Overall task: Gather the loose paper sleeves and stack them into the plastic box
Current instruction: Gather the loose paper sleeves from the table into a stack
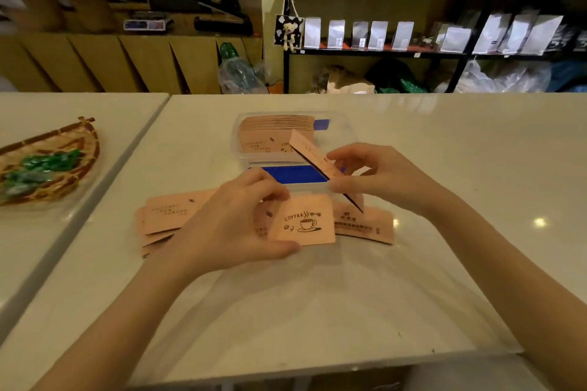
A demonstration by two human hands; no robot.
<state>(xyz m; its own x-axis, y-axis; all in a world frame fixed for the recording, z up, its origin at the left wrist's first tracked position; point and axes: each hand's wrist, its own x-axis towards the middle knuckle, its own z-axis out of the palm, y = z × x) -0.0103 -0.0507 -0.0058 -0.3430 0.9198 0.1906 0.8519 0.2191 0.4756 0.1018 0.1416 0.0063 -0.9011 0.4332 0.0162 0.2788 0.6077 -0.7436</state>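
Note:
A clear plastic box [344, 133] with blue clips stands mid-table and holds an upright row of pink paper sleeves [273, 132]. More pink sleeves lie loose in a pile [165, 216] in front of the box. My left hand [232, 225] pinches one sleeve printed with a coffee cup [303, 225] just above the pile. My right hand [378, 174] holds another sleeve [313, 152] edge-on and tilted, over the near rim of the box. One more sleeve [365, 225] lies flat under my right hand.
A woven basket [63, 149] with green-wrapped items sits on the adjoining table at left. A seam runs between the two white tables [444, 143]. Black shelves with silver pouches [378, 35] stand behind the far edge.

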